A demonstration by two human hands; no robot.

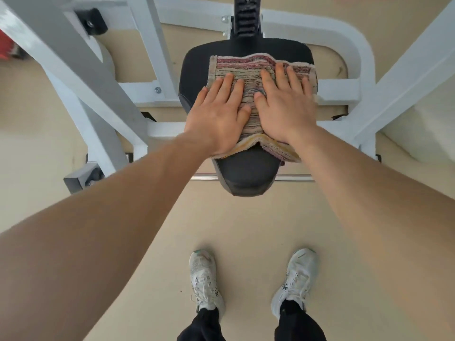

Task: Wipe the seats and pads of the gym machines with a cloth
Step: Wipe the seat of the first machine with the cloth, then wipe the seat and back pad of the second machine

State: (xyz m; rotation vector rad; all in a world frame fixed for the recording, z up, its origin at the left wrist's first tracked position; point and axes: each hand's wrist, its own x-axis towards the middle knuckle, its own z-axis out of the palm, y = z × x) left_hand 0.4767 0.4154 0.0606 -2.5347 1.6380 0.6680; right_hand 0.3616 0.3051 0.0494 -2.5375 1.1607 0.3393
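Cloth [248,70], striped, spread flat across wide rear part of black seat [243,173]; near edge rumpled, hanging toward narrow front part. Left hand [216,119] flat, fingers extended, palm pressing cloth's left side, gripping nothing. Right hand [285,107] likewise flat on cloth's right side, thumbs nearly touching. White frame [354,89] surrounds seat. White shoes [204,279] on beige floor [246,230] below.

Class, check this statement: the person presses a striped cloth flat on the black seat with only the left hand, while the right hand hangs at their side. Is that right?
Not quite. The head view shows both hands on the striped cloth: the left hand and the right hand lie flat side by side, pressing it onto the black seat.
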